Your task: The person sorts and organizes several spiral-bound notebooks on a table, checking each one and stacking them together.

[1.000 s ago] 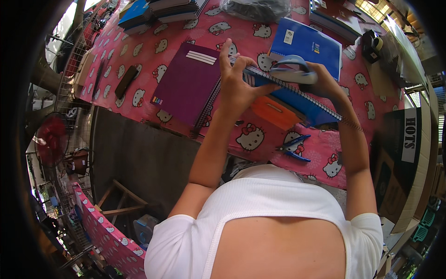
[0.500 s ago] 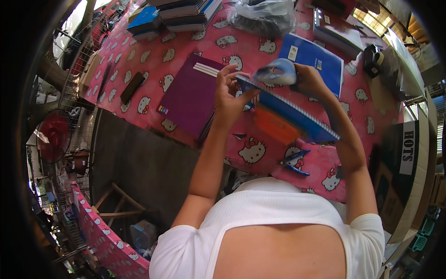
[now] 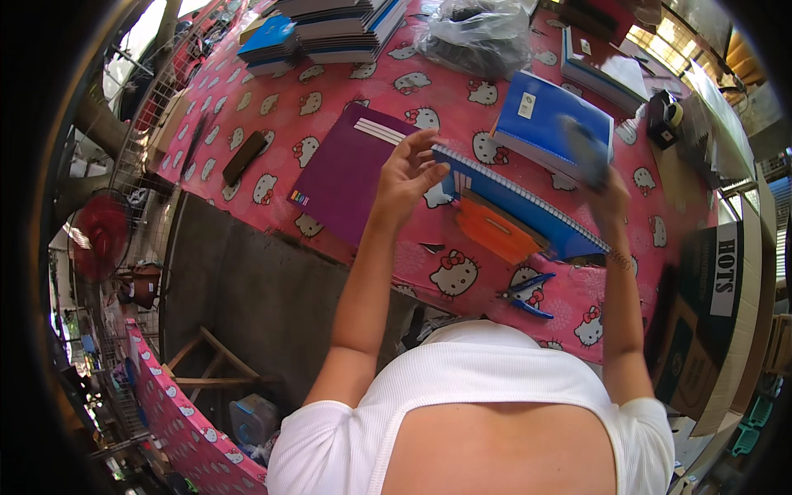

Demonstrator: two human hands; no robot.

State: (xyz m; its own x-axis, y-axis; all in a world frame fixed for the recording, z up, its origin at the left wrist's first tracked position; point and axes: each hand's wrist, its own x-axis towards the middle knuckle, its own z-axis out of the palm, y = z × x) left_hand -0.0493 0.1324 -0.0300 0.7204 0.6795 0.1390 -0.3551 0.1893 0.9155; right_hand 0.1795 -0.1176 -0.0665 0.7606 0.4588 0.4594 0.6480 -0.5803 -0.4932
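Observation:
A blue spiral notebook (image 3: 528, 198) stands tilted on its edge, its coil uppermost. My left hand (image 3: 410, 172) is at the upper left end of the coil, thumb and fingers closed on the notebook's corner. In my right hand (image 3: 609, 200), over the right side of the table, is a bluish tape roll (image 3: 584, 153), smeared by motion. An orange flat piece with a slot (image 3: 502, 228) lies against the notebook's near side. Blue-handled pliers (image 3: 528, 295) rest nearer to me. To the left lies a purple notebook (image 3: 342, 177), beyond my right hand a blue notebook stack (image 3: 549, 120).
Notebook stacks (image 3: 342, 33) and a plastic-wrapped bundle (image 3: 474, 37) stand at the back of the pink-covered table (image 3: 276, 186). A dark phone-like object (image 3: 245, 157) lies left. A black tape dispenser (image 3: 662, 115) and a cardboard box (image 3: 701, 330) are right.
My right hand has swung right with the tape roll, away from the notebook's coil. The left hand stays at the notebook's corner. The whole view has shifted slightly.

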